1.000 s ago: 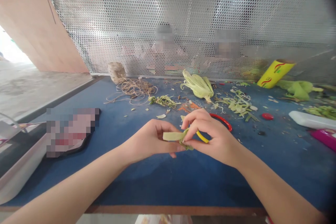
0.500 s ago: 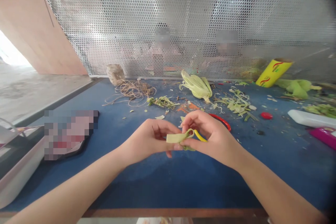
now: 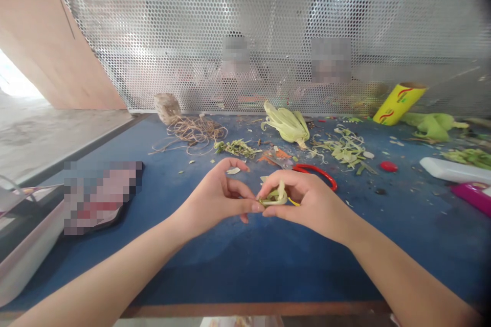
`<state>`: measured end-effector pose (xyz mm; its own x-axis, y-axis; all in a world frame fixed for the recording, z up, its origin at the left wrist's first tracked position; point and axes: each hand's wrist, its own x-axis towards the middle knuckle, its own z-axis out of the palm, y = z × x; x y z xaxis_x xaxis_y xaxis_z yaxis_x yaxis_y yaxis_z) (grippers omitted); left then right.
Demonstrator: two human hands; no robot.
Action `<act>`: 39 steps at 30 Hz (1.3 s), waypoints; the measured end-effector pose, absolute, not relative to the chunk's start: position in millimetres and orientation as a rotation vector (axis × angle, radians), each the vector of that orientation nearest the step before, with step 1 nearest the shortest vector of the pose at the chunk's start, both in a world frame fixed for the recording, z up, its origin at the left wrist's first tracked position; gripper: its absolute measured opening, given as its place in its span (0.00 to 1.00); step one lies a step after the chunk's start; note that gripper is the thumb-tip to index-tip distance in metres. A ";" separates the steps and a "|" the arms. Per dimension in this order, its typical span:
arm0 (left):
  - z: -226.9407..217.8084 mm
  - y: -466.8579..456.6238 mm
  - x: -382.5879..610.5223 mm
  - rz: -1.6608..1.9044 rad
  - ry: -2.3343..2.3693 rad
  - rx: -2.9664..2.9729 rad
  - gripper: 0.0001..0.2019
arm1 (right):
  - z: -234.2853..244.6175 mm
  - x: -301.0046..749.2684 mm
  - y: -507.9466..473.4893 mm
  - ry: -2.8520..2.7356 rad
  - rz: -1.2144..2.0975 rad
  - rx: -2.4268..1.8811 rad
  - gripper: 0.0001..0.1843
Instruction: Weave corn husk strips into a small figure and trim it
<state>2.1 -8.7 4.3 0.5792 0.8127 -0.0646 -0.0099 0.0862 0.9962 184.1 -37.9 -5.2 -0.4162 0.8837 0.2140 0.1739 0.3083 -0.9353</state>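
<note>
Both my hands meet above the blue table (image 3: 245, 260). My left hand (image 3: 220, 196) and my right hand (image 3: 303, 199) pinch a small folded strip of pale green husk (image 3: 275, 196) between thumbs and fingers. The strip is curled into a tight loop inside my right fingers. A bit of yellow band (image 3: 293, 202) shows under my right hand. A red loop (image 3: 318, 172) lies on the table just behind my right hand.
A husked corn piece (image 3: 287, 123), husk shreds (image 3: 345, 149), a twine tangle (image 3: 194, 133) and a red cap (image 3: 388, 166) lie farther back. A yellow roll (image 3: 399, 103), white and magenta objects (image 3: 454, 171) sit right. A perforated metal screen (image 3: 268, 30) has people behind it. A tray (image 3: 23, 250) sits left.
The flat husk strip that stuck out toward my left hand has been folded and rolled into a small loop inside my right fingers. My hands have drawn closer together.
</note>
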 end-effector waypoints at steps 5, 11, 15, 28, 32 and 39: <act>6.8 -9.6 3.2 0.750 0.724 1.346 0.29 | -5.1 186.4 -34.9 -1.703 1.354 -0.885 0.09; 8.3 -10.9 1.7 0.751 0.686 1.338 0.39 | -7.3 187.0 -33.4 -1.686 1.353 -0.831 0.07; 8.3 -11.7 1.3 0.766 0.708 1.353 0.42 | -8.5 186.4 -34.2 -1.686 1.357 -0.883 0.05; 8.0 -14.2 2.7 0.756 0.648 1.201 0.42 | -10.1 187.9 -33.9 -1.628 1.305 -0.903 0.06; 6.2 -14.0 2.5 0.735 0.661 1.146 0.41 | -10.5 187.5 -35.4 -1.648 1.283 -0.912 0.06; 8.9 -14.3 1.5 0.676 0.674 1.117 0.41 | -12.1 187.0 -33.2 -1.665 1.313 -0.878 0.06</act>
